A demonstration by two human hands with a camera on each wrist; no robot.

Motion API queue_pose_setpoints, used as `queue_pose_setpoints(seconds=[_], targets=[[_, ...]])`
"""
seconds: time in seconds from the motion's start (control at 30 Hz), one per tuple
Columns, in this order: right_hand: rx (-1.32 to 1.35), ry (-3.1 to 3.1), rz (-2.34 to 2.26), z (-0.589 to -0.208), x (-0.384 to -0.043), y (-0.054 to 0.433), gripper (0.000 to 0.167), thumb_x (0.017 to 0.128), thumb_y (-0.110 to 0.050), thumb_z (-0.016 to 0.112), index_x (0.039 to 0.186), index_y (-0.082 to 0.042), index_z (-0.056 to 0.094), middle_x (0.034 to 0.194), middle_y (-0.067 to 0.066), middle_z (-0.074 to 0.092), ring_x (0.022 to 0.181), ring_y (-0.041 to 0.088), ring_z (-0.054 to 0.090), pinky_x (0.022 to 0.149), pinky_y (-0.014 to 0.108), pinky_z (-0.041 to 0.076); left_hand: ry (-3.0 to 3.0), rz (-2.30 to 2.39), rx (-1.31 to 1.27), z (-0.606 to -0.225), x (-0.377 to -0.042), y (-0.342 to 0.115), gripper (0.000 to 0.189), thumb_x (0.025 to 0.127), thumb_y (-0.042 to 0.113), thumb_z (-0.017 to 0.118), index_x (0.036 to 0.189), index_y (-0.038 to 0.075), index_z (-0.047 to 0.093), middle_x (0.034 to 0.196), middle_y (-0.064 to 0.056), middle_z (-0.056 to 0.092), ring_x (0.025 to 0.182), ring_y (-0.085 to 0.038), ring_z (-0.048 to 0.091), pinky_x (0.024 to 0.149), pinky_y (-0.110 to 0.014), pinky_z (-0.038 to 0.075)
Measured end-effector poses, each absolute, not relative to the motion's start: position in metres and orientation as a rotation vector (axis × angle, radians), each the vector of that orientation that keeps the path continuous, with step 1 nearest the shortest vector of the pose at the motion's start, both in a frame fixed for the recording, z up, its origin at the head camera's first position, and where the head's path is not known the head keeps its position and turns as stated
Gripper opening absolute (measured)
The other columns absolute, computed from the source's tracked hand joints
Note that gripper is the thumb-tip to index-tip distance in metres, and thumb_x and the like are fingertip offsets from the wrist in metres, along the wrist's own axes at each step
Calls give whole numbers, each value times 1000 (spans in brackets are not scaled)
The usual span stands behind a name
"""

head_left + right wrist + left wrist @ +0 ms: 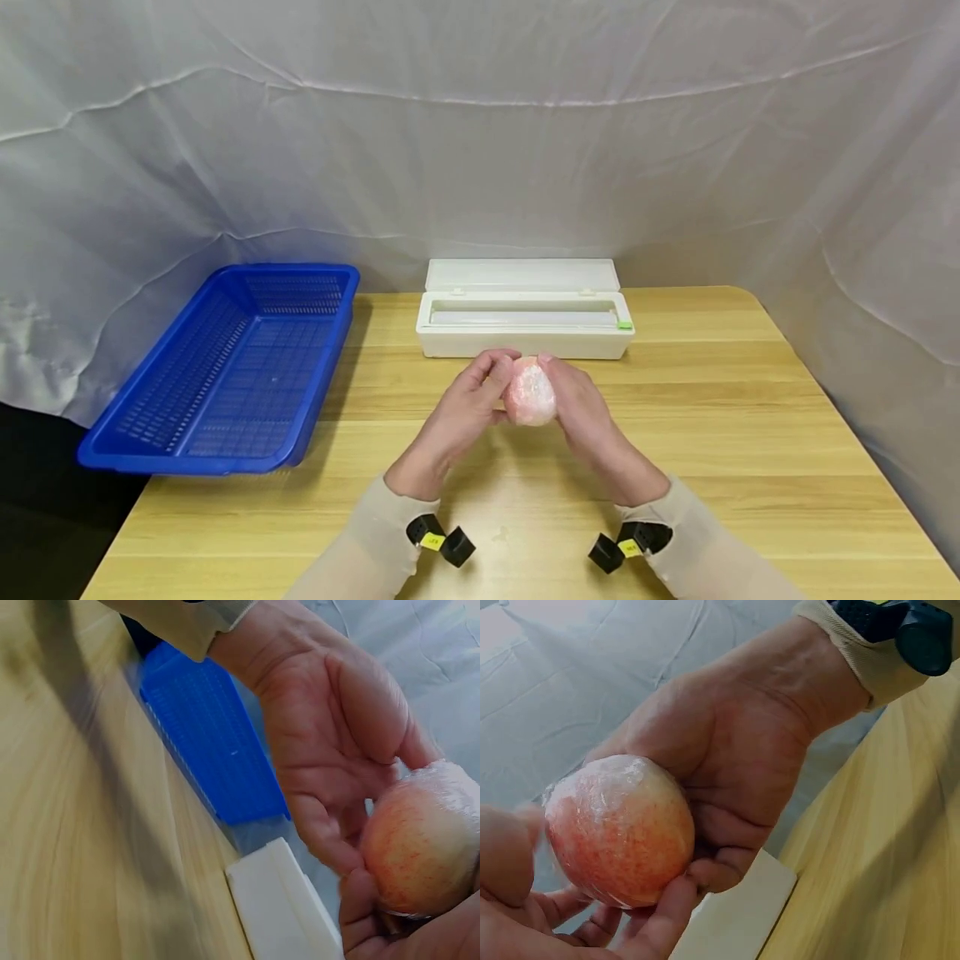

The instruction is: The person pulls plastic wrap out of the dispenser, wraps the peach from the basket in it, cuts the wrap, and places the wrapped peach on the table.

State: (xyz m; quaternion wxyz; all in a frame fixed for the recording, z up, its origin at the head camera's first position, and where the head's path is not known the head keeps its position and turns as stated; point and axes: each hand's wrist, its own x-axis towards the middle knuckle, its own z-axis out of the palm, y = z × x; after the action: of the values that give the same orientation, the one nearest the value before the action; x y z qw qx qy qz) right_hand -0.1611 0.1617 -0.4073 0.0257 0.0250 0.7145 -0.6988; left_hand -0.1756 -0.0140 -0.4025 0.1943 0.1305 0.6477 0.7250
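An apple [531, 396], blushed red over yellow and covered in shiny clear film, is held between both hands above the table. The left hand [465, 408] grips its left side with thumb and curled fingers. From the other side, the right hand [583, 408] holds it with the thumb near the top. In the left wrist view, wrinkled film clings to the apple [622, 832], with fingers beneath it. The right wrist view shows smooth film over the apple [424, 847], part of which is hidden by the right hand. Behind the hands stands a white cling-film dispenser [525, 343].
The dispenser's lid [522, 274] is raised, a roll [522, 318] lies inside, and a green slider [624, 326] sits at its right end. A blue plastic basket [298, 425] stands on the left of the wooden table [750, 433]. Grey cloth [480, 167] hangs behind.
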Motion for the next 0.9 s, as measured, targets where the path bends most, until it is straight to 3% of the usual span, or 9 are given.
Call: queue_pose_setpoints(seconds=[0.1, 0.23, 0.4, 0.57, 0.8, 0.9], targets=[[49, 2303, -1957, -406, -162, 165, 51, 112, -44, 43, 121, 0, 67, 109, 10, 68, 97, 16, 61, 82, 27, 53, 1901, 1940, 381, -404, -176, -14, 41, 111, 31, 56, 146, 9, 52, 135, -13, 53, 105, -21, 60, 80, -31, 57], [-57, 2227, -1896, -404, -162, 170, 63, 114, -52, 34, 136, 1, 60, 123, 17, 64, 101, 18, 63, 85, 34, 57, 1911, 1975, 314, -405, -178, -15, 42, 107, 26, 65, 143, 8, 56, 130, -13, 51, 103, -20, 62, 82, -30, 60], [-210, 2138, -2003, -404, -162, 172, 52, 114, -36, 45, 150, 1, 52, 130, 22, 63, 100, 18, 65, 84, 36, 60, 1777, 2172, 223, -403, -182, -16, 37, 109, 24, 58, 137, 0, 54, 126, -14, 54, 101, -20, 65, 81, -31, 63], [-267, 2271, -1991, -406, -162, 170, 48, 110, -30, 59, 147, 0, 58, 124, 22, 70, 92, 14, 66, 78, 31, 61, 1783, 2186, 232, -400, -181, -19, 36, 108, 23, 59, 135, -2, 55, 120, -13, 53, 96, -18, 66, 78, -31, 63], [-396, 2140, -2055, -408, -163, 176, 62, 112, -45, 44, 151, 2, 53, 133, 19, 65, 102, 14, 68, 81, 33, 62, 1716, 2239, 223, -395, -181, -23, 33, 110, 19, 56, 136, -2, 53, 118, -9, 55, 97, -16, 65, 76, -29, 63], [-421, 2110, -2088, -409, -163, 176, 60, 110, -40, 52, 151, 4, 52, 128, 11, 67, 100, 14, 69, 81, 32, 62, 1677, 2252, 227, -395, -182, -24, 32, 111, 19, 54, 136, -1, 52, 119, -7, 57, 97, -14, 64, 75, -28, 62]])
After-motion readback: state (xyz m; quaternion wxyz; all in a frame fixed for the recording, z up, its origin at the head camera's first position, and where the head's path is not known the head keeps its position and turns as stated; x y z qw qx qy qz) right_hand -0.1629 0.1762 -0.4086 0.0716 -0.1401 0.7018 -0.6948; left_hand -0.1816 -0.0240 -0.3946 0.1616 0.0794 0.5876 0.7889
